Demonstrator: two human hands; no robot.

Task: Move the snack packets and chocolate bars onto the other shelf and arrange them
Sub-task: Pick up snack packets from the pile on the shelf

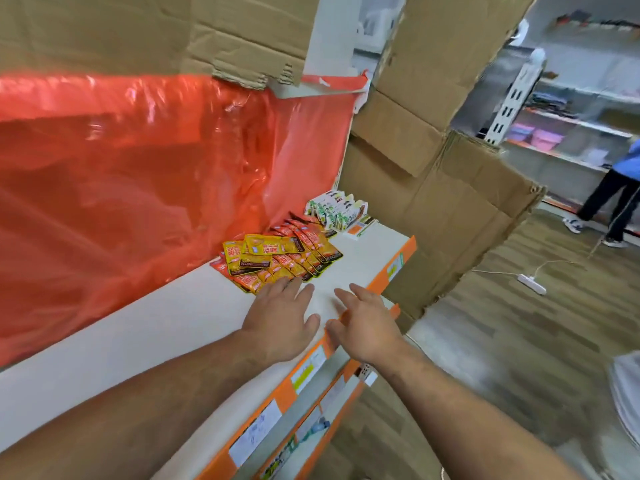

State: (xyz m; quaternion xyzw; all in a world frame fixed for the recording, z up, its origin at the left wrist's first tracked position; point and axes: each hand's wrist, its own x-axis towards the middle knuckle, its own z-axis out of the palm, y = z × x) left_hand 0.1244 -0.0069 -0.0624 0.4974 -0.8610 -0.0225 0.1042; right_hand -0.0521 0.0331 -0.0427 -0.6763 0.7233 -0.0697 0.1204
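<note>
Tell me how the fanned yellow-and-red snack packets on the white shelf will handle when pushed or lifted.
The thin, glossy yellow-and-red snack packets probably feel light and floppy. Their shiny film and overlapping fan suggest they would slide apart on the smooth white shelf if pushed. Lying flat, they should not roll or tip.

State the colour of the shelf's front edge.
The shelf edge is orange; the head view shows it best.
</note>
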